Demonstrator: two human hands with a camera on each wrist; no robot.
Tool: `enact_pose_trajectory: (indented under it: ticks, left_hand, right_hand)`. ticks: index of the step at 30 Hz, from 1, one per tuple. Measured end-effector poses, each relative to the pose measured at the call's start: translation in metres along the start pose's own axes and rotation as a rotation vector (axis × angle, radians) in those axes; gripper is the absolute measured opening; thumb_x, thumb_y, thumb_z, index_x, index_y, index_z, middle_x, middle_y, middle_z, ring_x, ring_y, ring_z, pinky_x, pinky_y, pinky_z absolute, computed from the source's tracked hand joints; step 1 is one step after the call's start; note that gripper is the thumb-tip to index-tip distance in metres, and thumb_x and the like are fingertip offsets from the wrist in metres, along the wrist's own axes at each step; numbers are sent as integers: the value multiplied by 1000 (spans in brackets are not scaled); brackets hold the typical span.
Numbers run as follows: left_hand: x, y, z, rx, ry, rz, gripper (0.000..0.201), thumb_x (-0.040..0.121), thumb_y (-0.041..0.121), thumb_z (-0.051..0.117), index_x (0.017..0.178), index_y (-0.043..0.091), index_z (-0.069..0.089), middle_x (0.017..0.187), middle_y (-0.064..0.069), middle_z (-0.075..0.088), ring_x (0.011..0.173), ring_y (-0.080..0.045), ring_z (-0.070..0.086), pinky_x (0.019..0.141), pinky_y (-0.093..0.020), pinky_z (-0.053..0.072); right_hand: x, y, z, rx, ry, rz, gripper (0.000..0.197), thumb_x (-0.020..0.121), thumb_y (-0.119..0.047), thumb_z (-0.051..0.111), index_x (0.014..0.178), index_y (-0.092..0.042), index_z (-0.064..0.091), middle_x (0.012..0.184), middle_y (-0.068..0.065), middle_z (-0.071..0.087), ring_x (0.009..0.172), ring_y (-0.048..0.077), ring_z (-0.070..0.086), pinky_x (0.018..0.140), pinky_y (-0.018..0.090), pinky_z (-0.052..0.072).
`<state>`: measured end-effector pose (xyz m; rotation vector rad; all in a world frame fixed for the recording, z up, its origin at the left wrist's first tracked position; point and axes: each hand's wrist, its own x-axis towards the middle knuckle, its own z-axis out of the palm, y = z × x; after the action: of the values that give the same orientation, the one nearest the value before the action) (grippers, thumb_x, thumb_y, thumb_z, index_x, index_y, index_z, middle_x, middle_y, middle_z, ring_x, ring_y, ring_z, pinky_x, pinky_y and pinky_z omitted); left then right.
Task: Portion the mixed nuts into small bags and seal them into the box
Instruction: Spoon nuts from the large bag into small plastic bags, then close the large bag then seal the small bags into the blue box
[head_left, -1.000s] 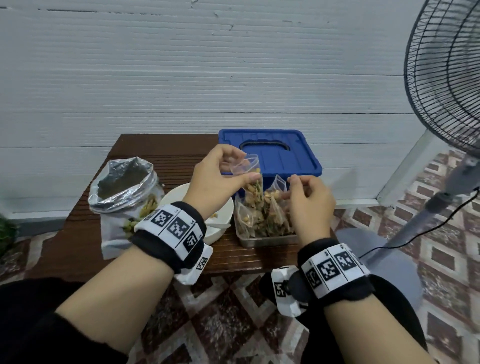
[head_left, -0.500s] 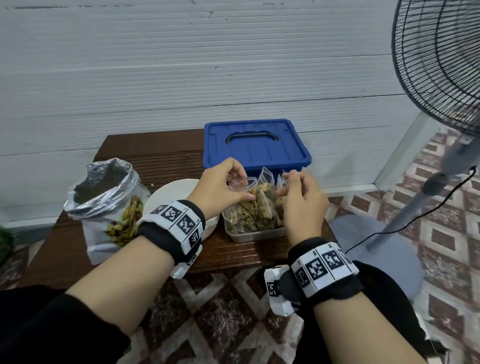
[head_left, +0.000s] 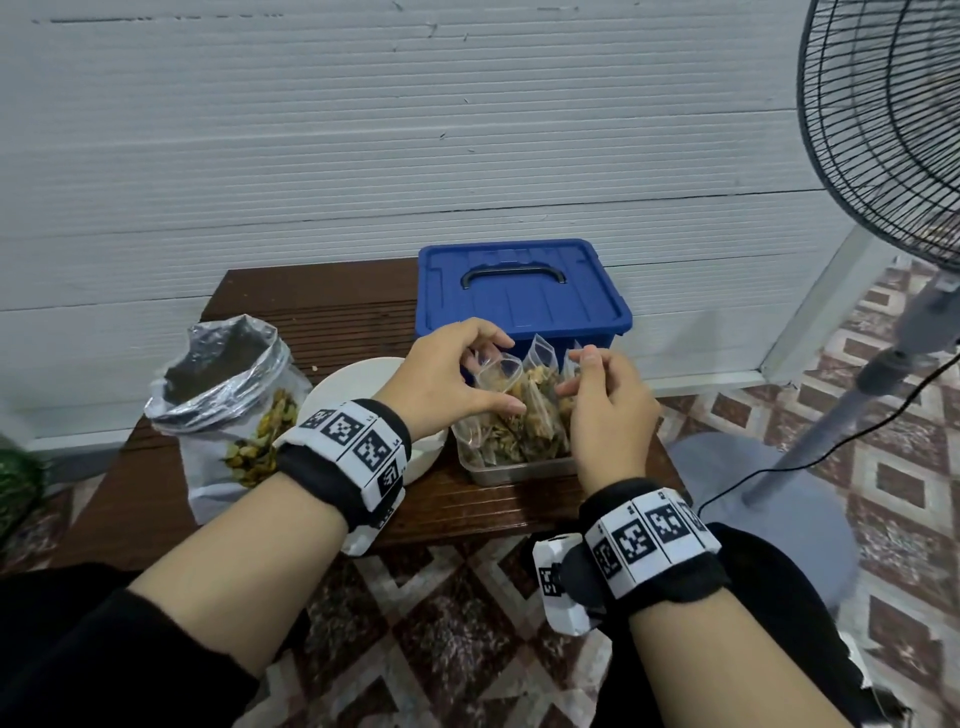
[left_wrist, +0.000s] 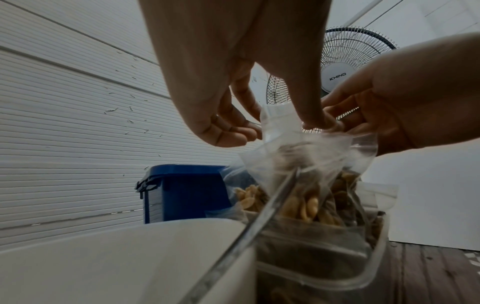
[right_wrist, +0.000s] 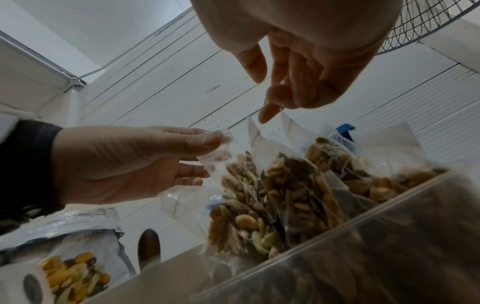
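Since 1 s ago the small bag (head_left: 501, 375) pinched in the left hand (head_left: 441, 379) has come down among the filled bags in the clear box (head_left: 519, 470) at the tabletop's front right edge. Right hand (head_left: 605, 410): fingers curled over the bags, grip can't tell. Several bags packed; blue lid (head_left: 519, 291) not on yet. Fan (left_wrist: 337, 76) reads "KHIND".

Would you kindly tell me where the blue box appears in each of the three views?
Head: blue box at centre, behind the small bags.
Left wrist: lower centre, left of the bags.
Right wrist: only a blue sliver behind the bag tops.
Shared landmark: the clear tub holding the bags.
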<state>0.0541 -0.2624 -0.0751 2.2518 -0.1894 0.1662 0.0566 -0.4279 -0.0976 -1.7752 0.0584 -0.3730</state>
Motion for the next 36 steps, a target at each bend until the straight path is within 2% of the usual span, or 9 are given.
enact_pose_trajectory:
  ticks: [4,8,14,18,21,25,30,33,36]
  left_hand:
    - [1,1,0,29,-7,-2,45,60,36,88,99,29,67,102,7,66,76,-9,57,66,-10,44]
    - [-1,0,2,49,-17,-26,38,62,35,87,93,33,66,99,12,65,76,-7,56,64,-10,44]
    - [-2,1,-2,7,-7,-22,50,59,33,89,103,29,66,103,12,66,70,0,55,61,-7,43]
    - [-4,4,-6,24,-43,-34,59,58,34,90,110,28,63,106,12,63,77,-5,58,62,-6,42]
    - [-6,4,-8,41,-67,-52,66,56,37,90,114,31,59,108,13,61,84,-9,59,63,-5,42]
    - [-9,4,-15,46,-67,-69,67,59,42,87,118,33,56,111,14,61,89,-5,58,66,-6,42]
    - [-15,10,-35,59,27,-91,45,79,41,73,118,26,59,110,12,62,88,-4,59,69,-7,43]
    - [-23,12,-58,61,162,-84,28,83,33,73,107,25,63,104,10,65,86,-11,62,66,-6,42]
    - [-35,15,-93,80,317,-75,19,84,27,72,101,24,65,101,8,67,86,-8,62,72,-8,45]
  right_hand:
    - [-1,1,1,11,2,-8,22,98,-29,45,86,-24,63,66,-4,64,73,11,61,70,22,40]
    - [-1,1,0,7,-11,-23,23,99,-29,44,87,-24,63,66,-5,63,73,8,59,69,16,38]
    - [-1,0,-1,5,-10,-29,22,99,-29,44,88,-25,63,66,-5,64,74,7,60,70,16,38]
    - [-2,-2,-2,1,-14,-29,22,99,-29,44,87,-27,61,67,-5,64,72,3,58,68,13,37]
    - [-3,-3,-1,0,-10,-29,21,99,-30,44,86,-29,61,67,-6,64,72,4,58,68,15,38]
    - [-2,-5,2,-2,-7,-49,22,99,-30,44,85,-29,60,68,-5,63,74,9,60,71,25,41]
    - [-6,-9,5,-66,-13,-138,19,95,-38,44,88,-30,59,77,-3,66,80,17,63,79,40,51]
    - [-11,-22,8,-82,-36,-195,16,95,-37,48,90,-28,60,77,-4,65,77,16,62,76,40,51]
    - [-18,-42,16,-69,-101,-252,13,96,-32,52,92,-25,61,78,-3,65,75,15,60,73,37,51]
